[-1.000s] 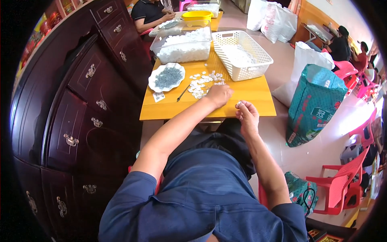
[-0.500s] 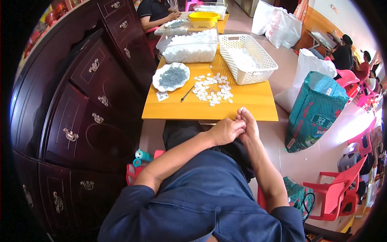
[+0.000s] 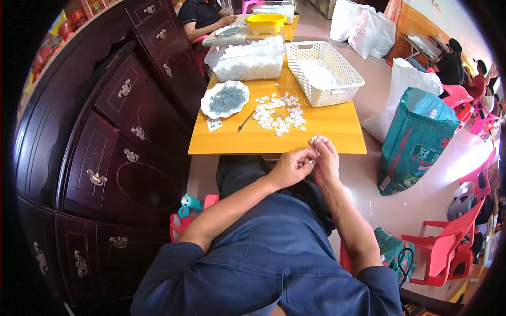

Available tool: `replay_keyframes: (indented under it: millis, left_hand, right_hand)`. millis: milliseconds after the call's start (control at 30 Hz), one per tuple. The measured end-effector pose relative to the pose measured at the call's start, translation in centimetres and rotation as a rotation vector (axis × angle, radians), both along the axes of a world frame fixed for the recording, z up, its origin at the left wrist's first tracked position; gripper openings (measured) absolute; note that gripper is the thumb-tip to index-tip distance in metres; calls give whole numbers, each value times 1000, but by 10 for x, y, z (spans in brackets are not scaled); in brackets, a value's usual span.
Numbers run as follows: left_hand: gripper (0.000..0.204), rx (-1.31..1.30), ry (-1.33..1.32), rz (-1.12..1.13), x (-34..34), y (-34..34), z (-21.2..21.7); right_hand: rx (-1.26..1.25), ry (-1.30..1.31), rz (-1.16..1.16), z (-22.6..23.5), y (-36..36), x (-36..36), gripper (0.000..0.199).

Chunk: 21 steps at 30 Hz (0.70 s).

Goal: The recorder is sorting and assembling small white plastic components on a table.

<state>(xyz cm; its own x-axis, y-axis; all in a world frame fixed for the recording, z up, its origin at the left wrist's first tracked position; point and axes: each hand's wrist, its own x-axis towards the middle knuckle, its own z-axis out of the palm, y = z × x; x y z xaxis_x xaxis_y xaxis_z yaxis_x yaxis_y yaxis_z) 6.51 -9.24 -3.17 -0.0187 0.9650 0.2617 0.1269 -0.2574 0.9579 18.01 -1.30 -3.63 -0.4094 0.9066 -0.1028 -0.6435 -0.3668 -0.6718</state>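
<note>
Both my hands together at the bench's near edge, pinching a small white piece.
My left hand [image 3: 289, 167] and right hand [image 3: 325, 160] touch, each grip narrow on the small white piece [image 3: 314, 138] at my right fingertips. Loose white pieces [image 3: 279, 113] lie on the yellow bench [image 3: 337, 129] at 11 o'clock; plate of grey bits [image 3: 225, 98] further at 10; white basket [image 3: 324, 72] at 12.

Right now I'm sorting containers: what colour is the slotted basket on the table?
White; the slotted basket shows best in the head view.
</note>
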Motion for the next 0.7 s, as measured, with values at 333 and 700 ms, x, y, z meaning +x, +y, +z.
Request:
replay_keyframes:
  millis: [333,700]
  left_hand:
    - [24,16,17,251,-44,-19,21]
    - [24,75,102,281,-69,-22,21]
  right_hand:
    - [213,-213,49,5,2,9,11]
    - [339,-351,226,4,-7,4,12]
